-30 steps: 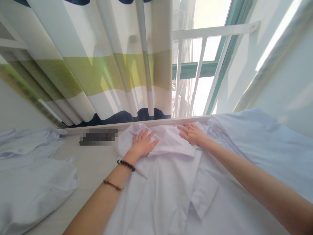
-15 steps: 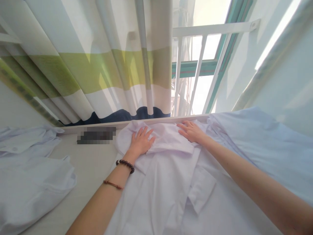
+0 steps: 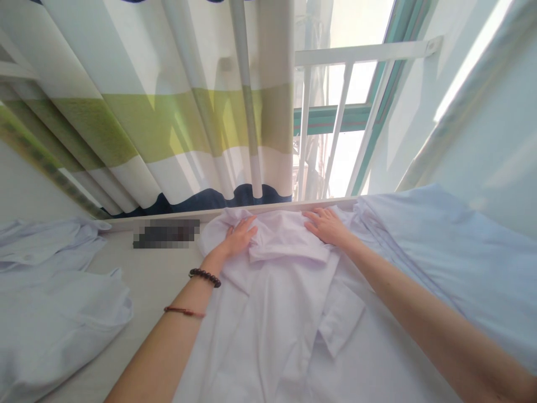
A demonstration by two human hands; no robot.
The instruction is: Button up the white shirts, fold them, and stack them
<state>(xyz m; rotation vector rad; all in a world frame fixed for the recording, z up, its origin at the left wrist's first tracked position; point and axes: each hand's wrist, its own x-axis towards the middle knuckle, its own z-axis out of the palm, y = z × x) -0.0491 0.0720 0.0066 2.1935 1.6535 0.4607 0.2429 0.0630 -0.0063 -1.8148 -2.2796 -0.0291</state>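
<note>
A white shirt (image 3: 277, 313) lies spread on the pale table (image 3: 155, 280) in front of me, its top part folded over near the far edge. My left hand (image 3: 239, 238) rests flat on the left side of that folded part, fingers stretched out. On the fold's right side lies my right hand (image 3: 325, 225), also flat with fingers apart. Neither hand grips the cloth. A dark bead bracelet (image 3: 205, 276) and a thin red cord circle my left wrist.
More white garments (image 3: 54, 302) lie heaped at the left, and a pale blue cloth (image 3: 453, 252) covers the right. A striped curtain (image 3: 168, 112) hangs behind the table, beside a window with white bars (image 3: 335, 123). A blurred dark item (image 3: 165, 233) sits at the table's far edge.
My left hand has slid a little to the left and away from me, toward the fold's edge. The right hand has barely moved.
</note>
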